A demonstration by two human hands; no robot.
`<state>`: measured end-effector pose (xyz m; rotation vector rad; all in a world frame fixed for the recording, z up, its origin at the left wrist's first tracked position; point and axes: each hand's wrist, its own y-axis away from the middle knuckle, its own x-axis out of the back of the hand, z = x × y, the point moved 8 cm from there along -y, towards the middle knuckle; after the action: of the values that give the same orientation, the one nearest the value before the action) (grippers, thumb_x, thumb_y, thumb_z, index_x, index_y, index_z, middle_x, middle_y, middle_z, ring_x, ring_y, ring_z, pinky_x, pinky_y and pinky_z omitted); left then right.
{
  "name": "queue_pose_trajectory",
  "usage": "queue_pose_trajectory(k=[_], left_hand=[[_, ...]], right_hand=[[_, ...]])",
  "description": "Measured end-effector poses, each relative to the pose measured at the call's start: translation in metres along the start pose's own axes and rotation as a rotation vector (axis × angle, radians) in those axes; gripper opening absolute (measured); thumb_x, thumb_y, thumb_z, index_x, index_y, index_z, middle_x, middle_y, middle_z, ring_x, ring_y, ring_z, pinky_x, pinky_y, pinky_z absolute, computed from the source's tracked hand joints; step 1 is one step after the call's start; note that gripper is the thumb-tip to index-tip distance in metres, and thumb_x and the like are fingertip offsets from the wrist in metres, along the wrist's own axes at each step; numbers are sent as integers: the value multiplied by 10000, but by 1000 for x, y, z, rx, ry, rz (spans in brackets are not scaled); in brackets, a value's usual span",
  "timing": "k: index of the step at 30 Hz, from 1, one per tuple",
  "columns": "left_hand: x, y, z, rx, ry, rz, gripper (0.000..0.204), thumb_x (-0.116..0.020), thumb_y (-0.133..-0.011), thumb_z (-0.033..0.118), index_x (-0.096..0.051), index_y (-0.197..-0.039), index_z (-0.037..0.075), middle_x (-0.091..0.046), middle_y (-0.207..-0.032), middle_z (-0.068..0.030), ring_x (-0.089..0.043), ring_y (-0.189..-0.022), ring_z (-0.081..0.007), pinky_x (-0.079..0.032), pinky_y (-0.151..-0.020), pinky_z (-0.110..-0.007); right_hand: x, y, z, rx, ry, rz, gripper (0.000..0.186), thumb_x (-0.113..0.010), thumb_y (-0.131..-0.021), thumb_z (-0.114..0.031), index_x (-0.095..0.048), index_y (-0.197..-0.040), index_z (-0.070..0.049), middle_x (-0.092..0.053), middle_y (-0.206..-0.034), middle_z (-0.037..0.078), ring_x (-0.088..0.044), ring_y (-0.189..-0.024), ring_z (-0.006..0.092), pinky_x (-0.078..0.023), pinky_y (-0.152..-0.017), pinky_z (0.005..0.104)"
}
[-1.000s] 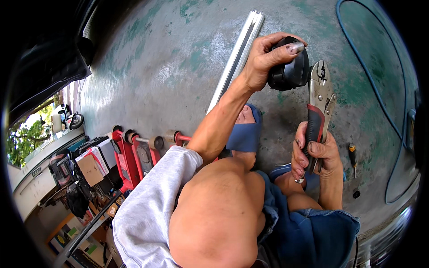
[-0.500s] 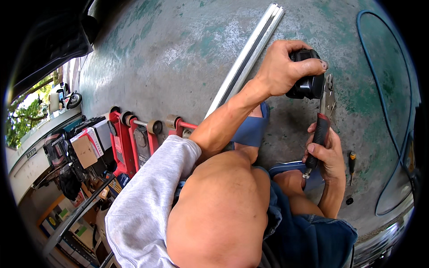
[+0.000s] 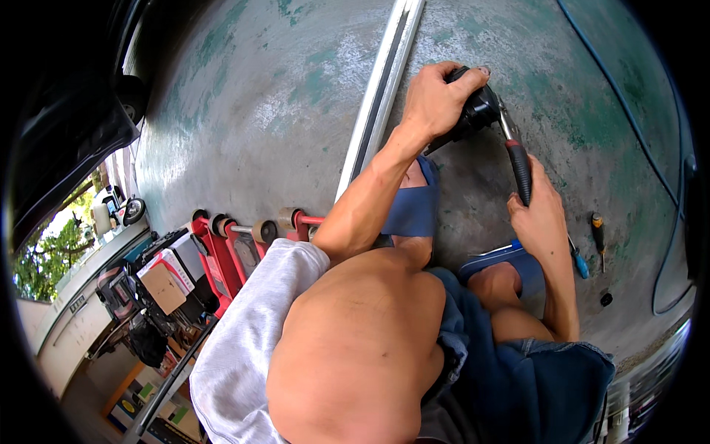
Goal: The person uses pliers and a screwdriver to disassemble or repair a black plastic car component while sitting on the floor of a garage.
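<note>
My left hand (image 3: 435, 102) is closed around a rounded black part (image 3: 481, 109), its thumb over the top; I cannot tell the part's exact kind. My right hand (image 3: 538, 206) wraps the handle of a pair of locking pliers (image 3: 519, 164) with red-and-black grips. The pliers' metal jaws meet the right side of the black part; whether they are clamped on it cannot be seen. Both hands are above the floor, in front of my blue slippers (image 3: 409, 211).
A long silver metal rail (image 3: 367, 122) lies left of my hands. On the right are a yellow-and-black screwdriver (image 3: 597, 231), a blue-handled tool (image 3: 580, 265), a small black piece (image 3: 606, 300) and a blue hose (image 3: 629, 118). A red floor jack (image 3: 220, 266) stands at left.
Both hands have moved left in view with the black part and pliers. The part now tilts differently, and the pliers' handle slants more. The blue-handled tool has come into sight beside my right forearm.
</note>
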<state>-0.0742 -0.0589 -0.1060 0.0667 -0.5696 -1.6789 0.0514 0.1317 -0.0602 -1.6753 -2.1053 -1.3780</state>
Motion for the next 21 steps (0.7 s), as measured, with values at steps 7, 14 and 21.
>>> queue_pose_trajectory(k=[7,14,21], left_hand=[[-31,-23,-34,41,-250,-36,568,-650,-894,485,-741,-1087,-42,-736,-912,-157,-663,-862,-225,-496,-815,-350],[-50,-7,-7,-167,-471,97,686,-604,-935,477,-557,-1356,-62,-617,-1243,-302,-560,-1134,-455,-425,-1011,-509],[-48,-12,-4,-266,-702,213,725,-710,-820,466,-608,-1314,-55,-672,-1177,-287,-603,-1158,-421,-471,-999,-475]], right_hand=[[5,-10,7,-44,289,-93,577,-594,-859,-91,-438,-1402,29,-642,-1082,339,-615,-1057,511,-465,-930,544],[1,-31,-11,-54,438,-170,542,-571,-886,-102,-438,-1345,153,-671,-1001,348,-665,-973,504,-519,-906,547],[-1,-39,-7,-95,369,-211,483,-590,-889,-95,-476,-1310,112,-673,-1027,333,-670,-968,500,-532,-873,547]])
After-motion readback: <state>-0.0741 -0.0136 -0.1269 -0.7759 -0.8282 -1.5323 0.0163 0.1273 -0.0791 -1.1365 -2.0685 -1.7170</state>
